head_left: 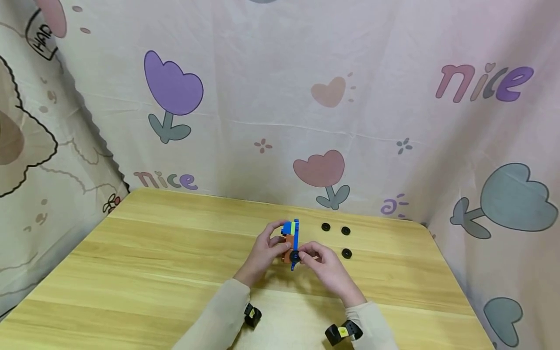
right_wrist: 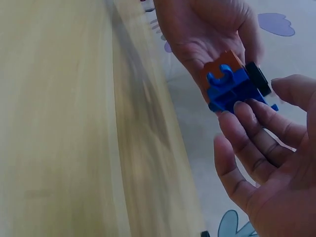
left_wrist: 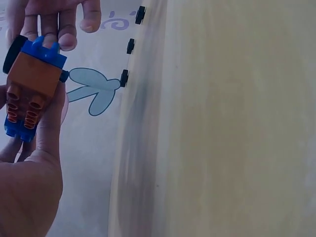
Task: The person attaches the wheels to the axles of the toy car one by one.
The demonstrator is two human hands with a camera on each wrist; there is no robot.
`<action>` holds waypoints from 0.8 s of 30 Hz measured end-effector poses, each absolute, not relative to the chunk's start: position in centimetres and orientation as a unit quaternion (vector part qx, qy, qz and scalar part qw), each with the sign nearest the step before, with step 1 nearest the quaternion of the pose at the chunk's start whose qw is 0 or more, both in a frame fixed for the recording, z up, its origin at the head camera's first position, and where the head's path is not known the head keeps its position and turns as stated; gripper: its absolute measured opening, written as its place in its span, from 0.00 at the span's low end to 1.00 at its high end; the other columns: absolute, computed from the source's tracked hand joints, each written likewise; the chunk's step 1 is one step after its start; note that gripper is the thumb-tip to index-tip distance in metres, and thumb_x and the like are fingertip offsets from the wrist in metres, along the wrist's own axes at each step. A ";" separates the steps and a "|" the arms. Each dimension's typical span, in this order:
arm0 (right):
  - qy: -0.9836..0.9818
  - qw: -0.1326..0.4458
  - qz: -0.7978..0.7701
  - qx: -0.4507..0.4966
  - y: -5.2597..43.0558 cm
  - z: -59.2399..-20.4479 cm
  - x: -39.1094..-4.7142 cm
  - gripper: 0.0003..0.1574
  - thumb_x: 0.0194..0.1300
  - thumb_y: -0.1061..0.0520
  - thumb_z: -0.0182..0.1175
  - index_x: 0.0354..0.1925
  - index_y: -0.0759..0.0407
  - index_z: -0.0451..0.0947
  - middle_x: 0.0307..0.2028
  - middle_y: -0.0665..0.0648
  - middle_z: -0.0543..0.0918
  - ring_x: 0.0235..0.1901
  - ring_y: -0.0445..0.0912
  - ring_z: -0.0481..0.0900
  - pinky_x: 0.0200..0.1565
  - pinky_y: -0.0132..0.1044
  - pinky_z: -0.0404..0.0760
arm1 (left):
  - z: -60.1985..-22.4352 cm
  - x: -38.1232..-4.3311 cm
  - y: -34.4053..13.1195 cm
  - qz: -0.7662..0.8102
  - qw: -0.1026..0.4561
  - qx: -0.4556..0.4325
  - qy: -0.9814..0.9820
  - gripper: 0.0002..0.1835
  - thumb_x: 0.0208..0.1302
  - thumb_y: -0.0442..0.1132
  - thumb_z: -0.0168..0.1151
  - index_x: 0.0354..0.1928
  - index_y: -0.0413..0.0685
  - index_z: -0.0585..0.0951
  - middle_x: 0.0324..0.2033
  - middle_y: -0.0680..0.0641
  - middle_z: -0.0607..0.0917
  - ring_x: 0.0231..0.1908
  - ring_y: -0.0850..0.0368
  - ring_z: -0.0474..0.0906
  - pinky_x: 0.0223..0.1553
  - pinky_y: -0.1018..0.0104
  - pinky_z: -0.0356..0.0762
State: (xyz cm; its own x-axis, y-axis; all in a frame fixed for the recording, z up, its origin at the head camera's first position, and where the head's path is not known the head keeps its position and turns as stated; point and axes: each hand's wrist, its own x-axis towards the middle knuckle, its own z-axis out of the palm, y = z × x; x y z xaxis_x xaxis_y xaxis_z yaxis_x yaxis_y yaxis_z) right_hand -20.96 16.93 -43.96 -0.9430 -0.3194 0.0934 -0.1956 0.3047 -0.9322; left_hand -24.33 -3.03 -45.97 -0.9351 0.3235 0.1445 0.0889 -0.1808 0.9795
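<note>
My left hand (head_left: pixel 262 253) grips a small toy vehicle (head_left: pixel 289 239) built from orange and blue blocks, with a lime-green stripe near its far end. A black toy wheel (head_left: pixel 294 256) sits against its right side, at the end nearer to me. Thumb and forefinger of my right hand (head_left: pixel 325 267) pinch at that wheel's edge. In the right wrist view the other right fingers lie against the blue block (right_wrist: pixel 236 93), beside the wheel (right_wrist: pixel 257 79). From the left wrist view the vehicle's orange underside (left_wrist: pixel 35 75) shows, with round hollow studs and a blue axle stub opposite the wheel.
Three loose black wheels lie on the wooden table beyond my right hand: one at the back (head_left: pixel 325 226), another beside it (head_left: pixel 345 231), the third nearer (head_left: pixel 347 253). A printed curtain (head_left: pixel 262 97) hangs behind the table's far edge. Each wrist wears a black camera (head_left: pixel 343 333).
</note>
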 end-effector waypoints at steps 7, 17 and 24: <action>0.844 0.019 -0.512 -0.157 18.9 -43.8 -20.8 0.17 0.73 0.50 0.57 0.51 0.61 0.79 0.41 0.53 0.82 0.42 0.50 0.81 0.45 0.41 0.80 | -45.8 -24.3 -2.9 0.746 0.076 0.167 0.640 0.30 0.70 0.32 0.59 0.72 0.49 0.64 0.63 0.37 0.69 0.57 0.42 0.75 0.49 0.52 0.79; 0.897 -0.036 -0.429 -0.098 23.8 -43.5 -21.9 0.09 0.66 0.65 0.62 0.46 0.62 0.80 0.35 0.51 0.80 0.38 0.45 0.76 0.42 0.39 0.77 | -45.8 -24.3 -3.1 0.758 0.071 0.150 0.631 0.30 0.67 0.31 0.61 0.69 0.53 0.67 0.57 0.35 0.75 0.53 0.43 0.78 0.48 0.52 0.80; 0.930 -0.045 -0.353 -0.092 26.6 -44.2 -22.8 0.20 0.65 0.65 0.62 0.56 0.66 0.77 0.50 0.61 0.80 0.52 0.57 0.76 0.54 0.53 0.75 | -45.8 -24.1 -3.3 0.757 0.069 0.151 0.632 0.30 0.67 0.30 0.61 0.69 0.49 0.67 0.56 0.34 0.76 0.52 0.43 0.78 0.46 0.54 0.80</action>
